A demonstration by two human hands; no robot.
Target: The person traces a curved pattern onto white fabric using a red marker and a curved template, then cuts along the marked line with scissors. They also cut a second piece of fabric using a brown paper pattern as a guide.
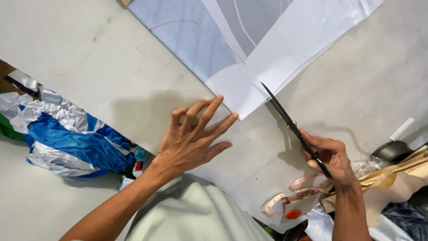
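While pressing flat with spread fingers beside the pale blue-and-white cloth sheet (249, 49), upper middle, left hand (191, 140) grips nothing. Right hand (327, 158) closed around long black scissors (292, 127), tips at cloth edge. Could cut crooked if cloth slides.

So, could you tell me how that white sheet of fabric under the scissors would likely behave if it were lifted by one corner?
The white fabric would probably droop, since it lies thin and layered flat on the table. It looks light, so it may slide easily; the left hand rests by its corner. The scissors in the right hand meet its edge.
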